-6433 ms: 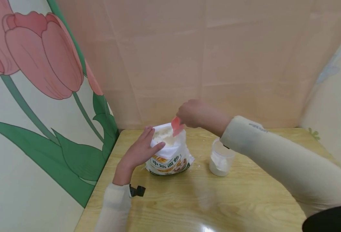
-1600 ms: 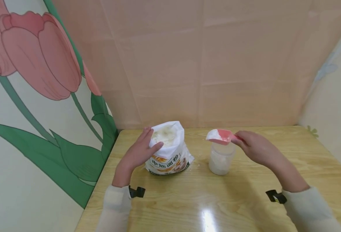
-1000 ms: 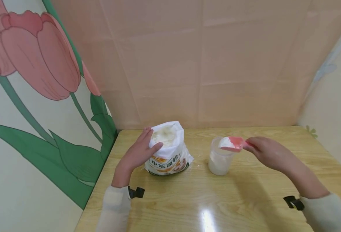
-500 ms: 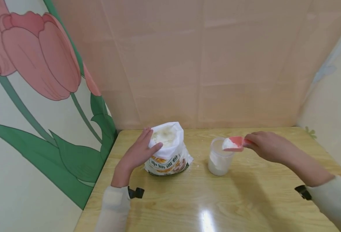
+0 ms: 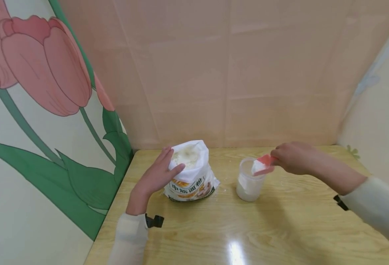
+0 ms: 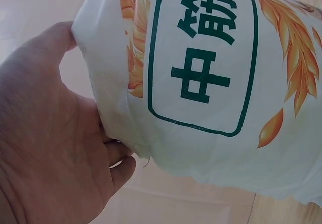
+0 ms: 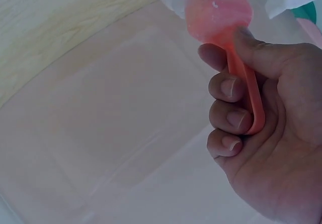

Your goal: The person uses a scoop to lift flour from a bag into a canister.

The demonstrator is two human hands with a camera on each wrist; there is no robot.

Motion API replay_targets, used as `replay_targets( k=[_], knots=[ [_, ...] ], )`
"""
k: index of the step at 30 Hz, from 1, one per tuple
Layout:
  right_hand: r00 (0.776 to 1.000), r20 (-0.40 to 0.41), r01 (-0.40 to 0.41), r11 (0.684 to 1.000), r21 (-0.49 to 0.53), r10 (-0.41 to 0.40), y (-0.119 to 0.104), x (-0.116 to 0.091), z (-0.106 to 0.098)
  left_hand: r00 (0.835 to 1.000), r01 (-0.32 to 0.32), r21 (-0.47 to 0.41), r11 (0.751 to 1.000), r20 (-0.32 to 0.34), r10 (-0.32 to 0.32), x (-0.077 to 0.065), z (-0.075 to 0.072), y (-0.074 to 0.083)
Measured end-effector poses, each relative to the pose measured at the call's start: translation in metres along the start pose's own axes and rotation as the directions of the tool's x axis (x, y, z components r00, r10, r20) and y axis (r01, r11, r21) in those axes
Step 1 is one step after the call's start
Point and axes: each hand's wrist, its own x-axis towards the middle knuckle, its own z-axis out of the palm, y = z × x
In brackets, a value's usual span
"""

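An open white flour bag [image 5: 189, 173] with green lettering stands upright on the table, pale flour showing in its mouth. My left hand [image 5: 158, 173] holds its rolled rim at the left, the thumb across the front; in the left wrist view the fingers [image 6: 121, 168] bend round the edge. A pink scoop [image 5: 265, 164] is gripped by its handle in my right hand [image 5: 293, 157]. The scoop tilts down to the left over the mouth of a clear plastic tub [image 5: 248, 187], with white flour at its front. Flour lies inside the tub. The right wrist view shows fingers curled round the handle [image 7: 246, 93].
Both things stand on a wood-grain table [image 5: 194, 235], the tub a short way right of the bag. A pinkish cloth backdrop [image 5: 227, 73] rises behind the table's far edge. The left wall [image 5: 32, 176] bears a painted tulip.
Since the earliest frame, the scoop has moved from the bag's mouth rightward to above the tub. Over the last half second it has tipped further downward. The left hand has stayed on the bag.
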Motion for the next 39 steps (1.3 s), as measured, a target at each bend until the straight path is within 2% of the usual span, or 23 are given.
replay_targets(
  k=[9,16,31,39],
  knots=[
    [0.996,0.085,0.045,0.996,-0.076,-0.039,-0.006,0.013,-0.015,1.000,0.007,-0.007,1.000,0.008,-0.007,0.002,0.000,-0.002],
    [0.990,0.134,0.052,0.994,-0.101,-0.038,-0.015,0.017,-0.025,1.000,0.003,-0.004,1.000,0.012,-0.003,-0.001,0.000,-0.003],
    [0.990,0.141,0.032,0.996,-0.087,-0.019,-0.018,0.020,-0.037,1.000,-0.015,0.001,1.000,0.007,0.015,0.000,-0.001,-0.004],
    [0.990,0.137,0.026,0.996,-0.082,-0.015,-0.018,0.029,-0.053,1.000,-0.014,-0.004,1.000,-0.004,0.014,0.001,0.000,-0.002]
  ],
)
